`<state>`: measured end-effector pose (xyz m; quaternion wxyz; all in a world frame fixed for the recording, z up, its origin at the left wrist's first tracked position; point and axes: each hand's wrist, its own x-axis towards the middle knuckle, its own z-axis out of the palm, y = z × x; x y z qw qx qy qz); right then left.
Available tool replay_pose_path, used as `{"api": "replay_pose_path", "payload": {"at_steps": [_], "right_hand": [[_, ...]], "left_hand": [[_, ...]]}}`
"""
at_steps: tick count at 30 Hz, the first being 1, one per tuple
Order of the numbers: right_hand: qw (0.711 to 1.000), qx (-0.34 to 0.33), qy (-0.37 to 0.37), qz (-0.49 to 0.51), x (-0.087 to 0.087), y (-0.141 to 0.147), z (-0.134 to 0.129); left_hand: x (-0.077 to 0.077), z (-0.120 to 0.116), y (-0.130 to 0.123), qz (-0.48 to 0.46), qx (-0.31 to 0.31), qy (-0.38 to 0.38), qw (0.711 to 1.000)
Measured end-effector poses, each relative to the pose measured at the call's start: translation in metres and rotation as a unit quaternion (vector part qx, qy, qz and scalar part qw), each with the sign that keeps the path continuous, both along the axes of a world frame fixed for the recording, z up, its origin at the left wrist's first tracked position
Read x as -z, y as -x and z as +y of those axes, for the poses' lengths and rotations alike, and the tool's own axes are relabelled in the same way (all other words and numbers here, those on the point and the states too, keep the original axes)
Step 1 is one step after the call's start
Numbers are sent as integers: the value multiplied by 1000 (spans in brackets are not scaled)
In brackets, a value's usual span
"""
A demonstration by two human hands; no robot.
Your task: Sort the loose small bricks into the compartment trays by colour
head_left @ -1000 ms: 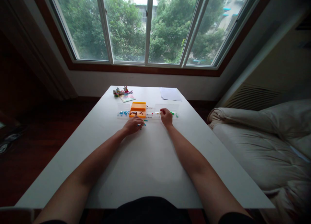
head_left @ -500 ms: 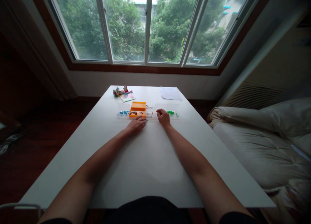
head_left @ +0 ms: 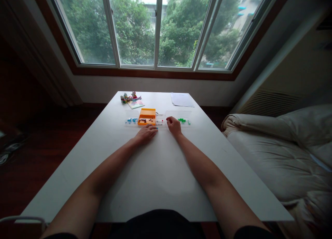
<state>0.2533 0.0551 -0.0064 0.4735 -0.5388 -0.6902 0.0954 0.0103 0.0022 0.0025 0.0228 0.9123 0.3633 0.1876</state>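
An orange box (head_left: 147, 112) with its lid up holds small dark pieces. Just in front of it my left hand (head_left: 147, 132) rests low on the table, a small blue piece (head_left: 157, 128) at its fingertips. My right hand (head_left: 174, 125) is curled with thumb and forefinger together; whatever they pinch is too small to name. Left of the orange box, a clear box (head_left: 132, 113) contains blue pieces (head_left: 132, 120). Green pieces (head_left: 182, 120) lie in another clear box (head_left: 185, 113), partly behind my right hand. A tiny red piece (head_left: 162, 120) shows between the hands.
Small figures (head_left: 126, 97) and a coloured card (head_left: 136, 104) are at the white table's (head_left: 155, 183) far left. White papers (head_left: 182, 99) lie at its far right. A window stands beyond the table, and a pale sofa (head_left: 259, 152) is on the right.
My left hand has shifted very slightly, with the blue piece a little further right. My right hand has moved slightly left.
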Motion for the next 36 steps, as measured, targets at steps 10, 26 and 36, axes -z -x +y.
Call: {"api": "replay_pose_path", "payload": {"at_steps": [10, 26, 36], "right_hand": [[1000, -1, 4, -5, 1, 1, 0], [1000, -5, 5, -7, 3, 0, 0], [999, -23, 1, -39, 4, 3, -2]], "left_hand": [[-3, -3, -3, 13, -3, -8, 1000], [-7, 0, 16, -95, -92, -46, 990], [7, 32, 74, -261, -353, -69, 896]]}}
